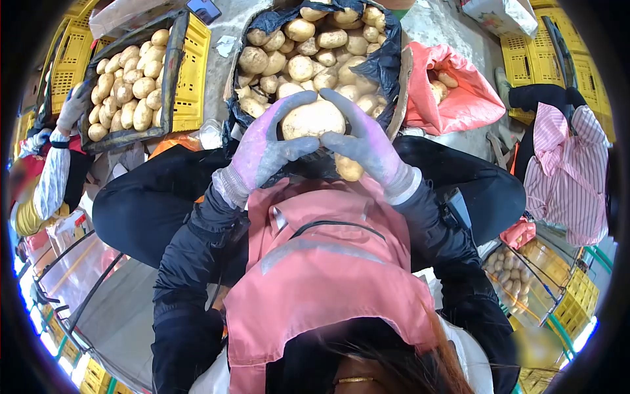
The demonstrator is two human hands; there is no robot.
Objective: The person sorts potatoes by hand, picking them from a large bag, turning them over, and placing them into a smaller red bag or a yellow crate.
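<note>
A large pale potato [314,120] is clasped between my two gloved hands, at the near edge of a box. My left hand [270,139] curves round its left side, fingers over the top and thumb below. From the other side, my right hand [369,139] closes on the same potato in a matching grip. A smaller potato [348,168] shows just under my right hand, close to my pink apron [328,276]. Behind my fingers, the box with a dark plastic lining [387,52] is full of potatoes [300,68].
On the left, a yellow crate [190,72] holds potatoes, and a co-worker's gloved hand [73,105] touches its far side. A pink sack [469,98] with a few potatoes stands right of the box. Another person in a striped garment [567,177] is at the far right.
</note>
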